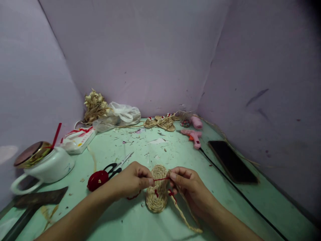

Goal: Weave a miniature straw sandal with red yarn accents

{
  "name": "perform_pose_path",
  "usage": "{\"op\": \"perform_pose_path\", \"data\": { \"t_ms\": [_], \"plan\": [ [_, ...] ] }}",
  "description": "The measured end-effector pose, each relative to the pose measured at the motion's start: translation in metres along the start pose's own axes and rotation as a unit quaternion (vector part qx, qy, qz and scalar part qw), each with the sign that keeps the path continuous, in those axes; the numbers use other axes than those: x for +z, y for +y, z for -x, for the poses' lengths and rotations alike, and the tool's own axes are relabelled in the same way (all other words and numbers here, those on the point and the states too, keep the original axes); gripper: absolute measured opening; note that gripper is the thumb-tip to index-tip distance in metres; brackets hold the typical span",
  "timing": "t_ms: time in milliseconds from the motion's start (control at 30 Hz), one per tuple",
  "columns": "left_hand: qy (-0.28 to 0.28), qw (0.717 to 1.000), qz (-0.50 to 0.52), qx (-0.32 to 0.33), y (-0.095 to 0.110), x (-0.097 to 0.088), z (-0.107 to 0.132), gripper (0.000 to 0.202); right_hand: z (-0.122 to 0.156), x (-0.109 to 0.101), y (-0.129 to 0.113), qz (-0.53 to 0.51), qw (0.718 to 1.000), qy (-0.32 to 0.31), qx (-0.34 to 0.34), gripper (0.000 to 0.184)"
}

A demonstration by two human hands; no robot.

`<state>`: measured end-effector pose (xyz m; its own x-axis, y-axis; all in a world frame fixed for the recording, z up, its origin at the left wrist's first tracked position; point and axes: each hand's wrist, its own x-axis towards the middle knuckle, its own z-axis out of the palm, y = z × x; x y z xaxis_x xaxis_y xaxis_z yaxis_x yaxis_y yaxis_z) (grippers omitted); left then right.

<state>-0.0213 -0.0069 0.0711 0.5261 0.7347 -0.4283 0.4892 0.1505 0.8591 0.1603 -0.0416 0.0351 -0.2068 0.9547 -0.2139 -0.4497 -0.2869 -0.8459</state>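
Note:
A strand of red yarn (pixel 161 179) is stretched between my two hands. My left hand (pixel 136 180) pinches one end between thumb and fingers. My right hand (pixel 187 182) is closed on the yarn's other end, close to a braided straw cord (pixel 184 219) that hangs down toward the table. Just under the yarn lies a coiled straw piece (pixel 156 201) made of two joined rounds, with a bit of red at its middle. Beyond my left forearm sit a red yarn ball (pixel 97 180) and black-handled scissors (pixel 121 162).
On the left are a hammer-like tool (pixel 40 197), a white mug (pixel 54 164) with a gold lid-like object, and a white box (pixel 80 139). At the back are a plastic bag (pixel 122 113) and straw pieces (pixel 165 124). A pink glue gun (pixel 194 136) and phone (pixel 232 162) lie right.

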Motion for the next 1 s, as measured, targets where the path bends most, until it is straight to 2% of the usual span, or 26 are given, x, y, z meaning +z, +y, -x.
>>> {"op": "perform_pose_path", "data": {
  "t_ms": [67, 133, 200, 233, 267, 300, 367, 400, 433, 500, 533, 567, 600, 633, 667, 700, 733, 800, 833, 867, 1000],
  "plan": [
    [0.006, 0.999, -0.050, 0.001, -0.001, -0.005, 0.001, 0.020, 0.000, 0.001, 0.001, 0.012, 1.000, -0.005, 0.005, 0.018],
    [0.055, 0.985, -0.163, 0.006, 0.001, -0.008, 0.001, 0.018, 0.000, 0.002, 0.003, 0.030, 1.000, -0.004, -0.001, 0.018],
    [0.161, 0.937, -0.309, -0.003, 0.002, -0.012, 0.001, 0.016, 0.000, 0.002, 0.005, 0.045, 0.999, 0.003, -0.008, 0.018],
    [0.204, 0.912, -0.356, -0.013, 0.002, -0.015, 0.000, 0.016, 0.000, 0.001, 0.005, 0.051, 0.999, 0.008, -0.012, 0.018],
    [0.225, 0.901, -0.371, -0.024, 0.001, -0.020, -0.001, 0.016, 0.000, 0.001, 0.005, 0.054, 0.998, 0.014, -0.017, 0.018],
    [0.224, 0.907, -0.354, -0.035, 0.000, -0.026, -0.003, 0.016, 0.000, 0.000, 0.005, 0.056, 0.998, 0.019, -0.022, 0.017],
    [0.200, 0.946, -0.250, -0.055, -0.004, -0.043, -0.005, 0.019, 0.000, -0.002, 0.004, 0.055, 0.998, 0.023, -0.027, 0.017],
    [0.215, 0.953, -0.203, -0.069, -0.005, -0.053, -0.006, 0.023, -0.001, -0.002, 0.005, 0.054, 0.998, 0.024, -0.030, 0.017],
    [0.268, 0.942, -0.184, -0.077, -0.007, -0.063, -0.006, 0.029, -0.001, -0.003, 0.005, 0.051, 0.998, 0.025, -0.032, 0.017],
    [0.440, 0.861, -0.246, -0.063, -0.008, -0.077, -0.004, 0.043, -0.002, -0.003, 0.006, 0.049, 0.998, 0.026, -0.033, 0.016],
    [0.498, 0.822, -0.273, -0.038, -0.007, -0.079, -0.002, 0.050, -0.002, -0.003, 0.006, 0.048, 0.998, 0.025, -0.031, 0.016],
    [0.517, 0.811, -0.274, -0.015, -0.005, -0.076, 0.000, 0.053, -0.002, -0.002, 0.006, 0.049, 0.998, 0.022, -0.028, 0.016],
    [0.479, 0.846, -0.232, -0.005, -0.002, -0.068, 0.002, 0.050, -0.002, -0.002, 0.007, 0.050, 0.998, 0.017, -0.024, 0.016],
    [0.409, 0.898, -0.162, 0.003, 0.001, -0.057, 0.005, 0.047, -0.001, -0.001, 0.007, 0.050, 0.998, 0.011, -0.019, 0.017],
    [0.319, 0.944, -0.086, 0.011, 0.005, -0.042, 0.006, 0.046, -0.001, -0.001, 0.008, 0.050, 0.999, 0.005, -0.016, 0.017],
    [0.211, 0.977, -0.023, 0.010, 0.008, -0.025, 0.007, 0.047, 0.000, -0.001, 0.008, 0.050, 0.999, -0.001, -0.014, 0.017],
    [0.130, 0.991, 0.021, 0.008, 0.011, -0.009, 0.007, 0.046, 0.000, -0.001, 0.008, 0.051, 0.999, -0.005, -0.015, 0.017],
    [0.023, 0.998, 0.045, 0.026, 0.013, 0.018, 0.004, 0.037, 0.001, -0.001, 0.009, 0.055, 0.998, -0.010, -0.016, 0.017],
    [0.001, 0.999, 0.041, 0.035, 0.012, 0.027, 0.002, 0.030, 0.000, -0.001, 0.009, 0.062, 0.998, -0.008, -0.015, 0.017],
    [0.023, 0.999, 0.022, 0.039, 0.010, 0.031, -0.001, 0.025, 0.000, -0.002, 0.009, 0.075, 0.997, 0.001, -0.015, 0.018],
    [0.173, 0.977, -0.114, 0.057, -0.001, 0.027, -0.008, 0.020, 0.000, -0.001, 0.006, 0.183, 0.978, 0.066, -0.075, 0.015]
  ]
}}
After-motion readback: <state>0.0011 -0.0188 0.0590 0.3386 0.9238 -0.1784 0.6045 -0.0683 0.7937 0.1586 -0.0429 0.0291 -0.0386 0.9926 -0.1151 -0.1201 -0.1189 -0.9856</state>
